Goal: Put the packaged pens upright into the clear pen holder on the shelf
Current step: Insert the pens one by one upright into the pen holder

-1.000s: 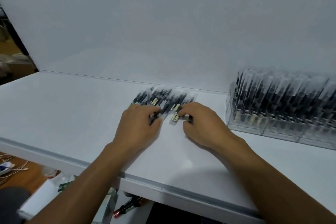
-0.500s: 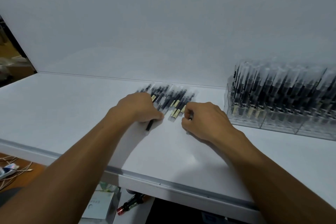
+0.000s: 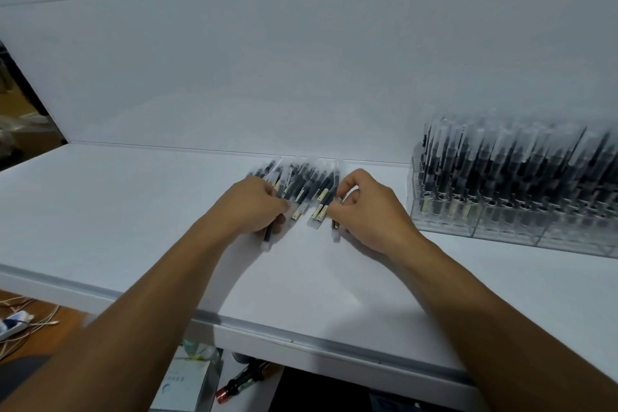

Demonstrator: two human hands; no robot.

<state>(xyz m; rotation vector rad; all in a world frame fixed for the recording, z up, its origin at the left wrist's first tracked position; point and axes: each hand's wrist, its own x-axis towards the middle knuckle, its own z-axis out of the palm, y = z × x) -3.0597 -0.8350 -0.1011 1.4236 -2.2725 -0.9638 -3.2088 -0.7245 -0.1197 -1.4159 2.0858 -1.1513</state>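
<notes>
Packaged pens lie flat in a fanned pile on the white shelf, near its back wall, btwn both hands. They have dark barrels in clear sleeves w/ pale yellowish labels near one end. Left hand is curled over the pile's left side, gripping a pen whose end pokes out below. Right hand has fingers bent, pinching a pen at the pile's right edge. Clear pen holder stands well to the right, packed w/ upright pens, blurred.
</notes>
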